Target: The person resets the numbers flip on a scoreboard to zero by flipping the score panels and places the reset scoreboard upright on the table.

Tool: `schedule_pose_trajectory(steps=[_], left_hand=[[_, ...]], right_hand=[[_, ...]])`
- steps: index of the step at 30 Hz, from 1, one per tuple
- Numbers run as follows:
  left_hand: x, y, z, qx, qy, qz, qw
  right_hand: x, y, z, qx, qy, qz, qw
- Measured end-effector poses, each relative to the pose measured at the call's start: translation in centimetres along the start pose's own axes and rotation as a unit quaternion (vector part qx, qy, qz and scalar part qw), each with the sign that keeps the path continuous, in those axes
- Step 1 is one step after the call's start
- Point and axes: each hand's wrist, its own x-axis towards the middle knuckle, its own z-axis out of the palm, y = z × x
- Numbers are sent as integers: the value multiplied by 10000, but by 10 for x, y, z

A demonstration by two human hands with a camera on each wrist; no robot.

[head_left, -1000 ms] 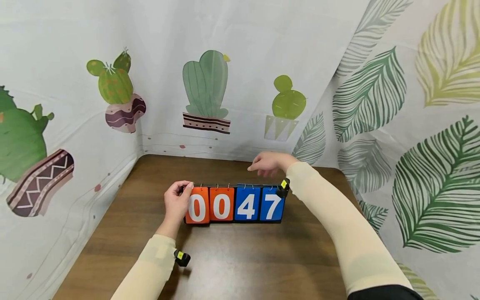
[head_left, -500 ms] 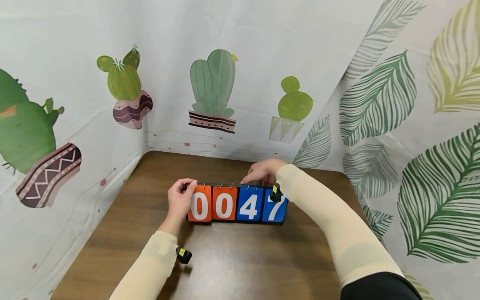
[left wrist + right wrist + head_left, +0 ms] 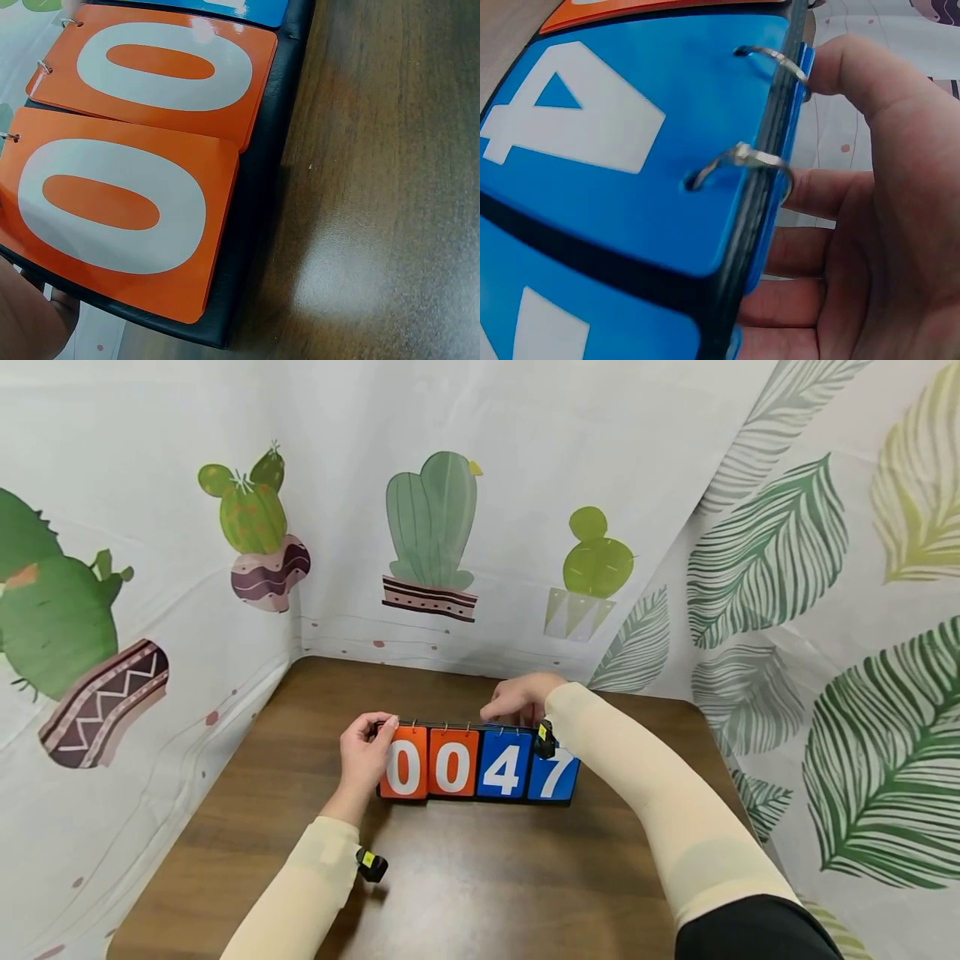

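A flip scoreboard [image 3: 453,763] with a black frame stands tilted on the table in the head view, showing orange 0, 0 and blue 4, 7. My left hand [image 3: 365,758] grips its upper left corner, thumb in front and fingers behind. Metal rings [image 3: 742,155] carry the number cards along the top edge. My right hand [image 3: 521,697] reaches behind that edge at the blue 4 card [image 3: 592,112]. In the right wrist view its thumb [image 3: 840,67] is right at the edge of blue cards turned to the back; the other fingers extend behind the board, their tips hidden.
The scoreboard stands on a brown wooden table [image 3: 465,877]. White cloth with cactus prints [image 3: 337,510] hangs behind and left, and leaf-print cloth [image 3: 772,560] at the right. A small black camera [image 3: 371,865] sits on the left wrist, another [image 3: 545,740] on the right.
My right hand has come down and slightly left, from above and behind the board to its top edge. My left hand keeps its hold, and the numbers shown are the same.
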Motion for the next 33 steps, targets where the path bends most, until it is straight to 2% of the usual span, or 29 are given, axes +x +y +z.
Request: schedule_pose_trajectory(steps=[10,17,20,27,33], left_hand=[[2,-4,-2,-36,-35,91,9999],[2,-1,-2,-46,-62,0,10000],[1,0,-2,-2,-99,-16,9999],[0,0,-3,-61,-50,-46,10000],[0,0,-1,-203,-57,-8,9998]], right_hand=[[6,-5,2,337,-109,-118,9993],[11,-11,3,462,-139,-286,9984],[12,-12,2,377,-172,-252,9988],[17,-11,3,713,-342,69,9968],[20,-12,4,231,-462,37,9987]])
